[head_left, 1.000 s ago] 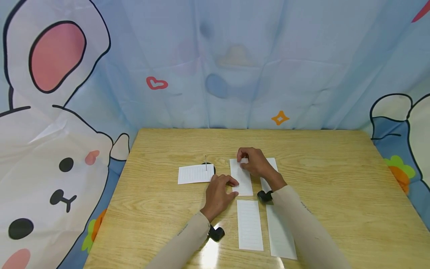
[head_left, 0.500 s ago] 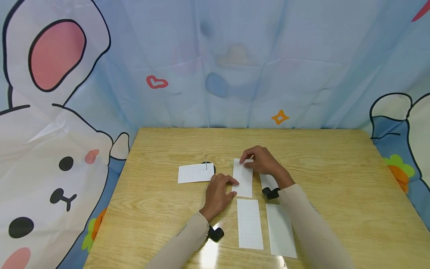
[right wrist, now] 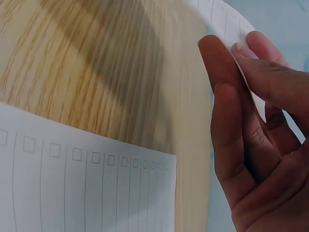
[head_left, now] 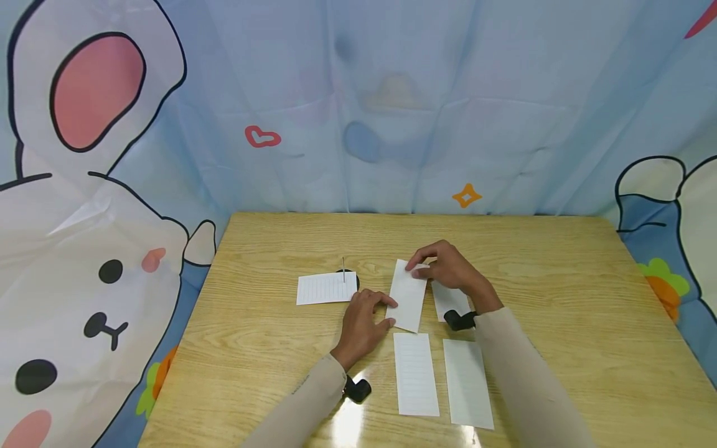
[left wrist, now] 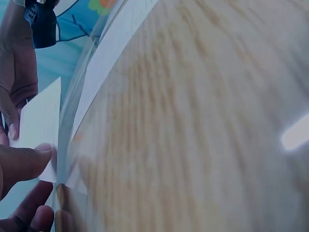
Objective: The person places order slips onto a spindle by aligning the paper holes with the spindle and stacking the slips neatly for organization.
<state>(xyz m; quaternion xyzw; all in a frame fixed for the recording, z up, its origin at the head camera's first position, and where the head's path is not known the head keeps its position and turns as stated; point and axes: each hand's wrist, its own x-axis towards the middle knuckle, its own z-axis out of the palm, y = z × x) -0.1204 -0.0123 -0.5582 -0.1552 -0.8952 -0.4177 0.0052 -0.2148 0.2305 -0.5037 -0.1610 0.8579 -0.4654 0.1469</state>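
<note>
Right hand (head_left: 448, 266): thumb and fingers close on the upper right corner of a white checklist card (head_left: 407, 295), pinching its thin edge between them. Left hand (head_left: 361, 323): thumb and forefinger stand apart, relaxed, both tips touching the same card along the lower part of its left side. The card lies between the two hands near the middle of the table, its far end slanting to the right (its upward face looks plain from the head, though the right wrist view shows ruled lines and small boxes on it).

Just beyond it to the right, a second card (head_left: 448, 303) rests partly hidden by the right hand and a black wrist camera (head_left: 460, 320). Nearer the person, a lined card (head_left: 417, 374) and a plain-looking card (head_left: 467, 384) lie side by side, a little apart. To the left of the hands, another lined card (head_left: 322, 290) sits crosswise at a black round base (head_left: 357, 280), whose thin metal spike (head_left: 343, 269) appears to pass through it.

All stand on a wood-grain table (head_left: 560, 311); behind hangs a light-blue curtain (head_left: 504, 93) printed with a large white cartoon rabbit (head_left: 61, 261) at left.
</note>
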